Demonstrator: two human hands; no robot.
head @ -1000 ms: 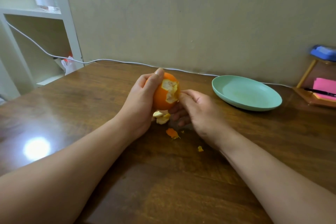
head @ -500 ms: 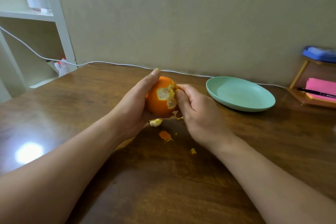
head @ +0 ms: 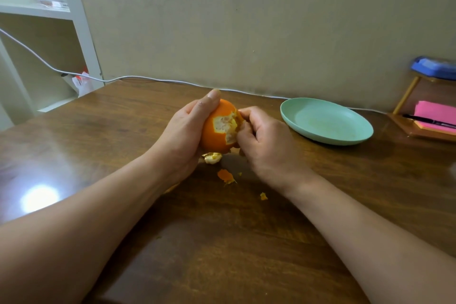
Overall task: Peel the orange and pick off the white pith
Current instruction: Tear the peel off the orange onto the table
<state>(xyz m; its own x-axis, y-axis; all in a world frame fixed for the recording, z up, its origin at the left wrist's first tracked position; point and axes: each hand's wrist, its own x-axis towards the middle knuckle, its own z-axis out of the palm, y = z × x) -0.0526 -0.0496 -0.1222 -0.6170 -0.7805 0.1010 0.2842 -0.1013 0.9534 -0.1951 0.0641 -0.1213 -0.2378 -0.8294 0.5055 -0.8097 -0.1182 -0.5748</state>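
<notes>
My left hand [head: 183, 131] grips a partly peeled orange [head: 214, 134] just above the wooden table [head: 222, 242], thumb along its top. A patch of pale pith shows on the side facing me. My right hand [head: 264, 142] is curled against the right edge of that bare patch, its thumb and fingers pinching the peel there. Torn peel pieces lie below: a pale one [head: 212, 157] under the orange, an orange scrap [head: 225, 176], and a small bit [head: 263, 196].
A mint-green plate [head: 345, 136] sits to the right of my hands. A wooden stand with pink notes and a pen [head: 434, 119] is at the far right. A white cable [head: 138, 78] runs along the wall. A white shelf [head: 37, 11] stands at the left.
My right hand rose from the table, where it left a peel piece, to the orange's right side and now pinches the peel edge. The bare patch is a little larger.
</notes>
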